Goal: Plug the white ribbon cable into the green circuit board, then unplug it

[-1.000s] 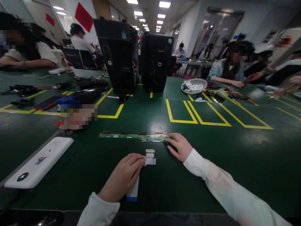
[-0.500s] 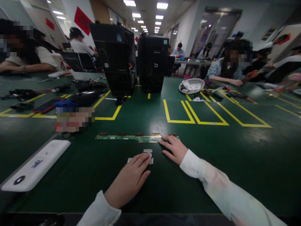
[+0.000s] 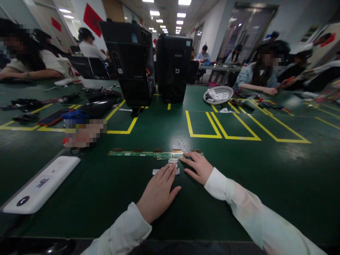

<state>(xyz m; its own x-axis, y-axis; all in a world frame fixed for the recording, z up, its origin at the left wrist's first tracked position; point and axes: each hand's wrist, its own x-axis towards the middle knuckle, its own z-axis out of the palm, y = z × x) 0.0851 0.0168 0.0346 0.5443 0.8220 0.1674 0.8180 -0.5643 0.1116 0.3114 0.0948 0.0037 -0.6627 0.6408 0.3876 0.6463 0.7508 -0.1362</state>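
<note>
A long, narrow green circuit board [image 3: 145,154] with copper-coloured tabs lies across the table. My right hand [image 3: 198,165] has its fingers spread, fingertips at the board's right part, partly covering it. Just in front of the board is a pale flat cable [image 3: 158,171], its connector end [image 3: 173,161] at or close to the board's front edge; whether it is seated cannot be made out. Over this cable lies my left hand [image 3: 160,191], fingers stretched and thumb apart, hiding part of it.
A white device [image 3: 44,184] lies at left on the green table. Two black computer towers [image 3: 172,71] stand at the back. Beyond the board are yellow tape outlines [image 3: 204,135], a white basket [image 3: 218,95] of parts, and loose cables. Other people sit around.
My left hand has slid forward and to the right, and the flat cable has moved with it, bringing its connector end up to the board. My right hand has stayed at the board.
</note>
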